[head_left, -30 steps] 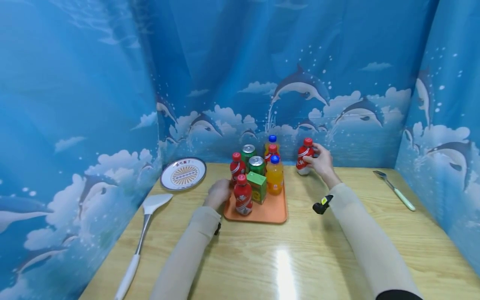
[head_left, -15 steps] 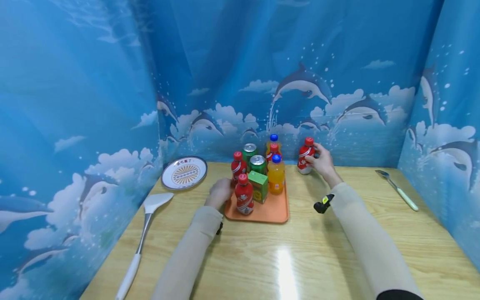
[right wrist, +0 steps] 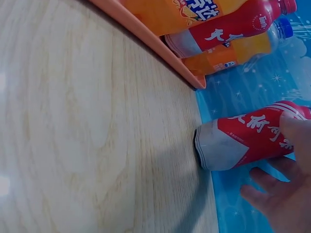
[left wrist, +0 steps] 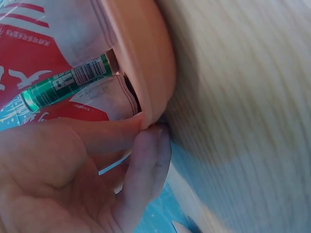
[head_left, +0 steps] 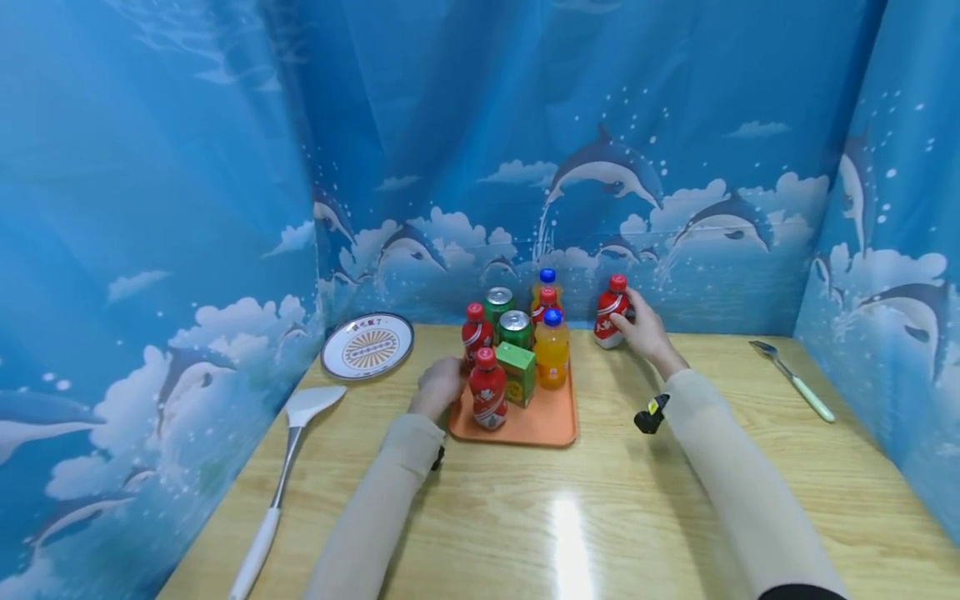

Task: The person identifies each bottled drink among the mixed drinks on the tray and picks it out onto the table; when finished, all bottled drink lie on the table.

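Tray (head_left: 542, 427) between plate (head_left: 367, 347) and single bottle (head_left: 611, 305)

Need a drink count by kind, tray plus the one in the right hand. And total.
Red bottles: 4
Orange bottles: 2
Green cans: 2
Green box: 1
Total: 9

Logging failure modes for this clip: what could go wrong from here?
Lifting the orange rectangular plastic tray by the edge the left hand pinches could tilt it, toppling the front red plastic bottle.
The right hand holds another red plastic bottle right of the tray; swung left, it might knock the nearer blue-capped plastic bottle of orange drink.
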`<act>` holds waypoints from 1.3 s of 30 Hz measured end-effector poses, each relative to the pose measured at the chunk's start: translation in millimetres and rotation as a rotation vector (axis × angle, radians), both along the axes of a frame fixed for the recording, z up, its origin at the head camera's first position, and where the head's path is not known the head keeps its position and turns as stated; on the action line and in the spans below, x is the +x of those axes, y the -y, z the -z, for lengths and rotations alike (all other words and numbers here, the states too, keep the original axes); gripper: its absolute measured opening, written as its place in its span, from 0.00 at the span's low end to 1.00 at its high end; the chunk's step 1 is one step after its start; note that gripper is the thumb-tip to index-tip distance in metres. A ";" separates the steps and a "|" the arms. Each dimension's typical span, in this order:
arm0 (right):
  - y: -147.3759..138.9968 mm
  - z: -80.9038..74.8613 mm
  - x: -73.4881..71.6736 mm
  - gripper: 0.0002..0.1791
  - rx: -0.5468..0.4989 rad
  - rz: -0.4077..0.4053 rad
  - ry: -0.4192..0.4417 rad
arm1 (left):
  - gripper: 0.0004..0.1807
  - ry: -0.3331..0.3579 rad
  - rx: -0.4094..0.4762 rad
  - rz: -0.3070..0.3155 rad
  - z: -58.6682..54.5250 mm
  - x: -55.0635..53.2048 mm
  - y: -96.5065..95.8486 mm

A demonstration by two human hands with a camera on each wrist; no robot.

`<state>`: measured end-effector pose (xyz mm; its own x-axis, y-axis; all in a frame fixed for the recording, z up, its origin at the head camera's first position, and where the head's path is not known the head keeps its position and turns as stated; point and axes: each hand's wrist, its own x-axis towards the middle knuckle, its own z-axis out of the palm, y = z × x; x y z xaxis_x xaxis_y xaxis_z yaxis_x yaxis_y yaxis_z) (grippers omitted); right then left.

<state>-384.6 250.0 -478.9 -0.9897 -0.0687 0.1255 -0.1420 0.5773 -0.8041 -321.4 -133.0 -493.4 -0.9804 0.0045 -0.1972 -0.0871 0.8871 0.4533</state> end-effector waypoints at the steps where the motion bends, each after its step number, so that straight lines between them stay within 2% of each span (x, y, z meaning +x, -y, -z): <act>1: -0.4 -0.2 0.9 0.41 0.002 0.004 -0.002 | 0.12 -0.004 -0.006 0.002 0.3 -0.1 -0.1; 5: -1.6 -1.8 5.0 0.43 0.014 0.033 -0.024 | 0.14 0.001 -0.005 0.004 -0.1 -0.3 0.9; 10: -2.5 -6.0 12.0 0.43 0.021 0.042 -0.067 | 0.20 0.023 0.009 -0.004 -1.0 0.1 3.1; 15: -0.4 -11.1 21.1 0.44 0.021 0.046 -0.111 | 0.25 0.009 0.003 0.009 -1.0 0.4 5.2; 18: 2.9 -13.0 27.8 0.43 0.049 0.067 -0.180 | 0.24 -0.002 0.002 0.020 -0.7 1.1 5.8; 22: 10.9 -13.6 37.7 0.41 0.124 0.107 -0.324 | 0.20 -0.020 -0.003 0.031 0.9 1.5 7.1; 26: 21.2 -13.5 46.7 0.39 0.175 0.112 -0.447 | 0.16 -0.043 0.021 0.040 4.3 -0.6 10.6; 28: 26.4 -13.8 50.3 0.39 0.182 0.099 -0.482 | 0.17 -0.034 0.067 0.033 6.0 -2.9 13.5; 31: 34.3 -14.5 55.2 0.38 0.187 0.069 -0.503 | 0.23 0.013 0.198 0.002 8.2 -6.5 18.0; 34: 41.7 -15.7 59.8 0.37 0.204 0.027 -0.510 | 0.30 0.088 0.356 -0.043 9.0 -8.9 22.0; 39: 51.0 -15.8 64.8 0.36 0.240 -0.031 -0.514 | 0.30 0.180 0.527 -0.079 8.2 -10.1 25.7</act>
